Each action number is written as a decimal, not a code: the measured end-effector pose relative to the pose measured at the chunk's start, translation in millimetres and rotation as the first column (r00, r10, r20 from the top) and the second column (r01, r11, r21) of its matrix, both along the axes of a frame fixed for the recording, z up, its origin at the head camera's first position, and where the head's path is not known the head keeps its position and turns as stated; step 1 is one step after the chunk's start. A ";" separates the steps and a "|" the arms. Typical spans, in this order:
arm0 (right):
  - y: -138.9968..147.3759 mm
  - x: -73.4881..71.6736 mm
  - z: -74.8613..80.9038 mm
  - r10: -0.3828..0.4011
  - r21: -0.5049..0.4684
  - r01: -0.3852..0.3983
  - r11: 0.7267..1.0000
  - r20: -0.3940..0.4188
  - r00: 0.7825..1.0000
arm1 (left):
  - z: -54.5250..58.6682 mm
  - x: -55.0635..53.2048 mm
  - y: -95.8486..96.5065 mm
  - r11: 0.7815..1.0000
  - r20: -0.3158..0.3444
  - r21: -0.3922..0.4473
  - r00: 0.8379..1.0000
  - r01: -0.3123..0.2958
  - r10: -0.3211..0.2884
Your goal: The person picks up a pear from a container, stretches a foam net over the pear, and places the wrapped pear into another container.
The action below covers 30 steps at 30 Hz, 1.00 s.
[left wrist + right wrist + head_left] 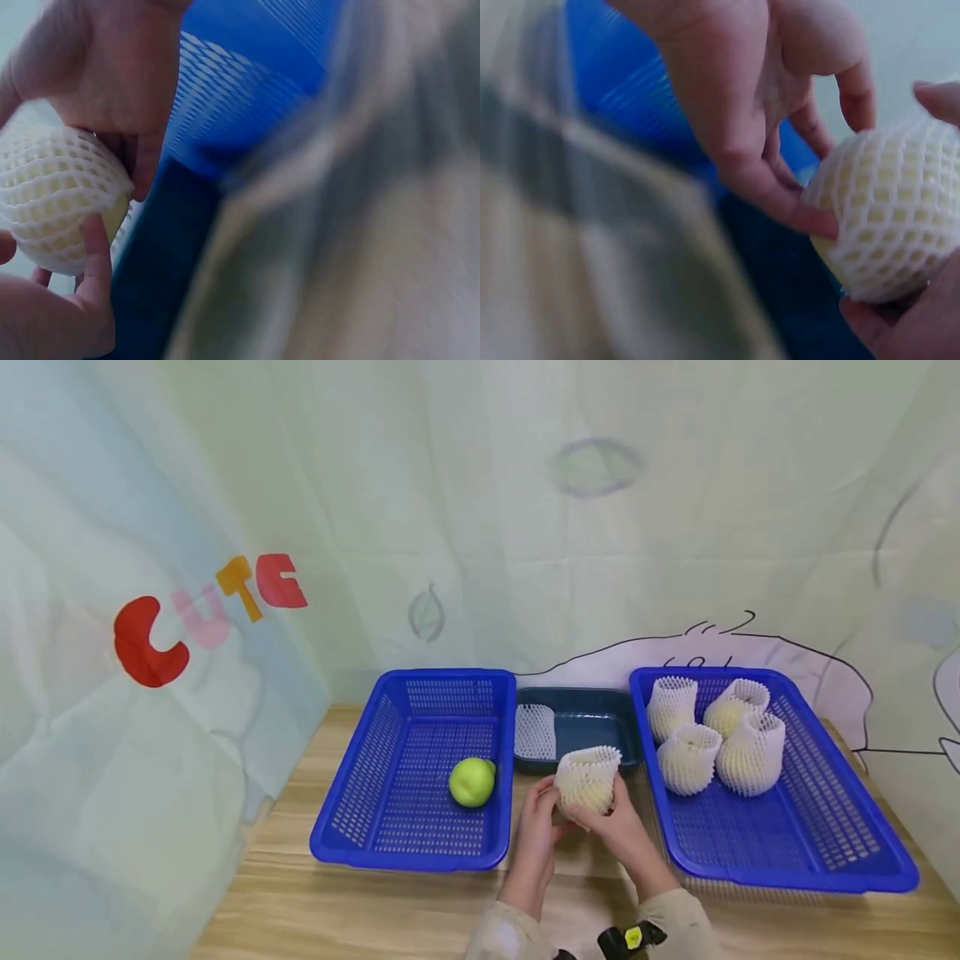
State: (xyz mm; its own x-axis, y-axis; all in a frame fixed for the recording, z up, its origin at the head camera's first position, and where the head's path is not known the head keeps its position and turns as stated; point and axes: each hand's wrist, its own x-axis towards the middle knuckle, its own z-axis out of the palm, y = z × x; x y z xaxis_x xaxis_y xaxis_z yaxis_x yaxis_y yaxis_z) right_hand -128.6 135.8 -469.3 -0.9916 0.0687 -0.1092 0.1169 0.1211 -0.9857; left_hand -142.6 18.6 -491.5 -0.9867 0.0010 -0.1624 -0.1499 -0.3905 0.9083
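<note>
Both hands hold an apple in a white foam net above the table, in front of the dark tray. My left hand grips its left side, and my right hand grips its lower right side with the thumb across the front. Pale yellow-green skin shows through the mesh and past the net's edge in both wrist views, where fingertips press the foam net. The net's upper end stands up loose in the head view. A bare green apple lies in the left blue basket.
On the right, another blue basket contains several net-wrapped fruits toward its back. Between the baskets a dark teal tray holds a flat white foam net. A printed curtain hangs behind the wooden table.
</note>
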 end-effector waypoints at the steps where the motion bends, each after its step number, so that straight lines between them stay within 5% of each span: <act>1: -0.3 -0.2 8.5 -0.008 0.015 0.008 1.000 -0.004 1.000 | 7.5 0.8 0.6 0.999 -0.014 0.041 1.000 0.002 -0.002; 4: 3.6 -0.6 33.9 -0.043 0.040 0.044 0.998 -0.035 0.998 | 32.0 4.9 1.3 0.993 -0.079 0.107 0.996 0.046 -0.037; 8: 20.5 -0.7 61.7 -0.055 0.002 0.055 0.998 -0.039 0.998 | 62.9 11.8 -3.0 0.983 -0.161 0.089 0.976 0.162 -0.146; 11: 43.5 -3.0 76.7 -0.022 -0.014 0.021 1.000 -0.045 0.999 | 80.7 14.9 -13.7 0.979 -0.213 -0.019 0.956 0.201 -0.201; 15: 85.6 -10.7 88.6 0.065 0.103 -0.057 0.993 -0.072 0.995 | 91.7 15.1 -42.8 0.951 -0.299 -0.285 0.931 0.122 -0.209; 17: 108.4 -15.1 89.9 0.128 0.162 -0.117 0.980 -0.059 0.990 | 90.2 13.6 -60.1 0.888 -0.309 -0.458 0.928 0.044 -0.206; 18: 119.7 -17.1 89.7 0.161 0.199 -0.150 0.969 -0.043 0.986 | 87.6 12.8 -68.1 0.838 -0.303 -0.545 0.930 0.009 -0.207; 21: 152.2 -23.4 86.0 0.304 0.272 -0.298 0.915 0.020 0.952 | 75.8 11.3 -87.6 0.631 -0.213 -0.775 0.951 -0.026 -0.223; 24: 179.2 -32.1 82.5 0.469 0.306 -0.484 0.820 0.125 0.874 | 62.2 10.6 -98.8 0.463 -0.070 -0.884 0.961 0.064 -0.267; 26: 191.4 -39.9 79.3 0.575 0.281 -0.608 0.743 0.197 0.794 | 55.3 10.5 -102.2 0.400 0.021 -0.905 0.956 0.143 -0.293; 30: 198.6 -51.0 70.8 0.671 0.222 -0.762 0.609 0.369 0.643 | 47.3 9.5 -100.9 0.351 0.106 -0.911 0.945 0.218 -0.311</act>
State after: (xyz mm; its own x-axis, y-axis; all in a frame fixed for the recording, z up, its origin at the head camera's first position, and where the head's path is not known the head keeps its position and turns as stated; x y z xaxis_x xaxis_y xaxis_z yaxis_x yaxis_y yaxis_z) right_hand -179.6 334.4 -398.5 -0.6821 -0.5769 -0.4494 0.0579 0.5700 -0.8196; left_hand -133.1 -82.3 -444.2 -0.9716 0.1636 -0.1708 -0.0037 0.7116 0.7025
